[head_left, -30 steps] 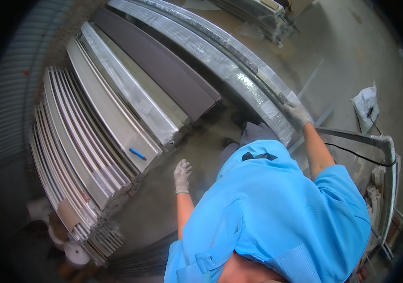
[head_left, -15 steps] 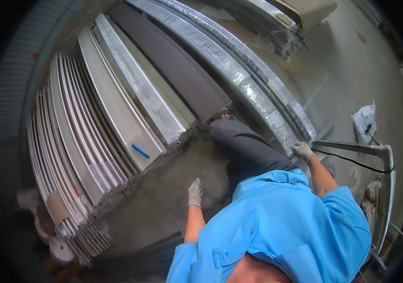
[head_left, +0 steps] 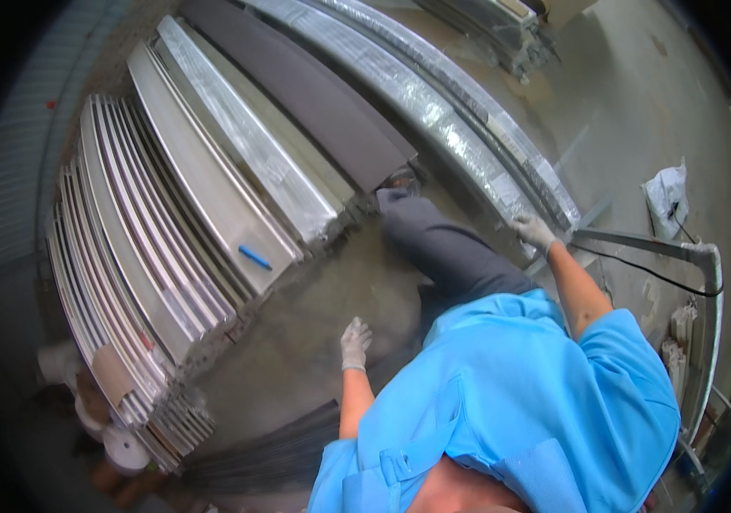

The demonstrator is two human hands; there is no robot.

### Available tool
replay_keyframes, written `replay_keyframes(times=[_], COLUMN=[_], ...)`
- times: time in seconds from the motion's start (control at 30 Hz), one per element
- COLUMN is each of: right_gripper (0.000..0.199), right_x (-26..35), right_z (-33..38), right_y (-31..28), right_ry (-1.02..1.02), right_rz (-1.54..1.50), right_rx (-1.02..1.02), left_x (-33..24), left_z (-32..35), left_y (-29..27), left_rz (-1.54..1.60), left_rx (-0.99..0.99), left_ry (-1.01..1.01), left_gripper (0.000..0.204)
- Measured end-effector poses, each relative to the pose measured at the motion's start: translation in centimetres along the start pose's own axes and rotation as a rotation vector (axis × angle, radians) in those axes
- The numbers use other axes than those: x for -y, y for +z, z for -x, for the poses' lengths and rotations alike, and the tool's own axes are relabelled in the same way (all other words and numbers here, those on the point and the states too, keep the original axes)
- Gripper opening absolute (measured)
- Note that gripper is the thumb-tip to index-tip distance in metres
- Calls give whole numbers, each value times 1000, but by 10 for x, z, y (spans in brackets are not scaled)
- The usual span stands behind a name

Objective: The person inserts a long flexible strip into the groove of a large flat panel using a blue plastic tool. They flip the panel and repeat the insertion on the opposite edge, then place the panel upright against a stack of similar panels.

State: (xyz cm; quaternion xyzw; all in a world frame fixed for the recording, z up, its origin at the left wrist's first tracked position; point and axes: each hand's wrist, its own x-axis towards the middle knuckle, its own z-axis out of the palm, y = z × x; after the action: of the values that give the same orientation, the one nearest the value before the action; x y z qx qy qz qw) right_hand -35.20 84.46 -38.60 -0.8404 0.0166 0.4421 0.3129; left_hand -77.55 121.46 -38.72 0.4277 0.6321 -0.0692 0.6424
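My left hand (head_left: 354, 344), in a pale thin glove, hangs above the floor in front of me. Its fingers are a little apart and nothing is in them. At the right, my gloved right hand (head_left: 534, 232) hovers over or touches the near end of a long bundle in clear plastic wrap (head_left: 446, 137); contact cannot be made out. Its fingers are loosely stretched, with no object seen in them. Left of that bundle lies a long dark brown panel (head_left: 322, 103), its end close to my foot. A blue pen (head_left: 254, 258) rests on a pale long panel (head_left: 211, 192).
Stacked metal profiles (head_left: 139, 231) fill the left side. A second wrapped length (head_left: 476, 111) lies beside the first bundle. A metal frame with a bar (head_left: 639, 244) and black cable (head_left: 652, 275) stands at right, near a white bag (head_left: 666, 201). White rolls (head_left: 126, 451) sit lower left.
My right hand has moved away from me and slightly left along the wrapped bundle. My left hand stays about where it was, its fingers a little more spread. The view has shifted slightly.
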Motion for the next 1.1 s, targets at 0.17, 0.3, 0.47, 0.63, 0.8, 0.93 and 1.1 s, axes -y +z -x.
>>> replay_keyframes(times=[0.17, 0.3, 0.47, 0.63, 0.8, 0.93, 1.1], right_gripper=[42, 34, 30, 32, 29, 33, 27], right_x=[-43, -63, -57, -20, -1, -29, -73], right_z=[6, 13, 0, -24, -15, -7, -17], right_y=[-2, -6, -18, -43, -93, -134, -150], right_ry=[65, 143, 166, 2, -111, -45, 37], right_rz=[59, -117, -143, -296, -271, -118, -305], right_rx=[-52, -68, -100, -71, -172, -270, -292], left_x=[-33, -47, -52, -54, -79, -111, -144], left_z=[-13, -16, -21, -35, -55, -59, -51], left_y=[17, 28, 35, 50, 101, 166, 211], left_rz=[-42, -80, -67, -133, -83, -112, -328], left_rx=[16, 28, 8, -18, 32, 66, 171], left_ry=[56, 30, 6, -61, 0, 88, 32], left_gripper=[70, 69, 68, 58, 51, 52, 52])
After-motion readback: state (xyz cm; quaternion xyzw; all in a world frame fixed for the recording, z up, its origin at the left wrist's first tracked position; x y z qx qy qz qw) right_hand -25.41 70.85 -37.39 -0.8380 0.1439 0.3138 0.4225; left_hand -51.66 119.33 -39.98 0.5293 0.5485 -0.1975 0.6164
